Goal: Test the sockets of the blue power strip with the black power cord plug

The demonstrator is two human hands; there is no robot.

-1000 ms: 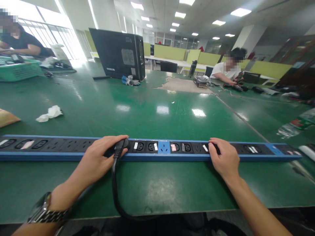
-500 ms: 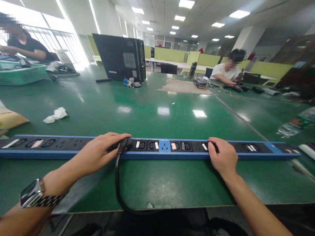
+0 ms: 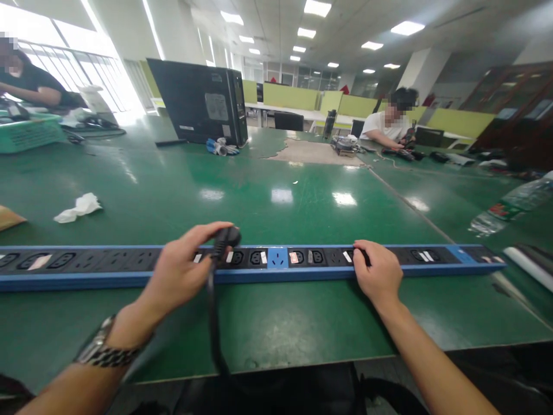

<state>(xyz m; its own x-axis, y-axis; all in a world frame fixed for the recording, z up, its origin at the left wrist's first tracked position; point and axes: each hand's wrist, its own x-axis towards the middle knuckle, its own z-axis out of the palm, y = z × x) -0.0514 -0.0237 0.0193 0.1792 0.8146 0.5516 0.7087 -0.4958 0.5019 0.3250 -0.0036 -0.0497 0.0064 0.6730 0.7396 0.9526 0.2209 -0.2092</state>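
L hand (image 3: 179, 268) has plug (image 3: 227, 237) pinched: thumb on near side, bent fingers on far side, head poking past the fingertips. Plug is at the far edge of the strip (image 3: 319, 276), L of the blue socket (image 3: 277, 258); looks off the face, pins n/v. R hand (image 3: 380, 275) is on the strip, R of that socket, fingers curled over; can't tell if they clamp the strip or a dark bit (image 3: 365, 258) btwn thumb & index.

Handling (best guess): plug = hard moulded plastic, light-ish, tough, prob. not slippery. Hold by body sides, not by the cord (image 3: 213, 323). Cord is thick, prob. stiff & springy, drops twd near table (image 3: 311, 328) edge (so likely tugs/twists the plug a bit). Strip = long, rigid, prob. mod. heavy; may slide on glossy table. Best hold: across both blue rails, 2 hands if lifting. Stickers (image 3: 296, 257) might peel, so avoid rubbing.
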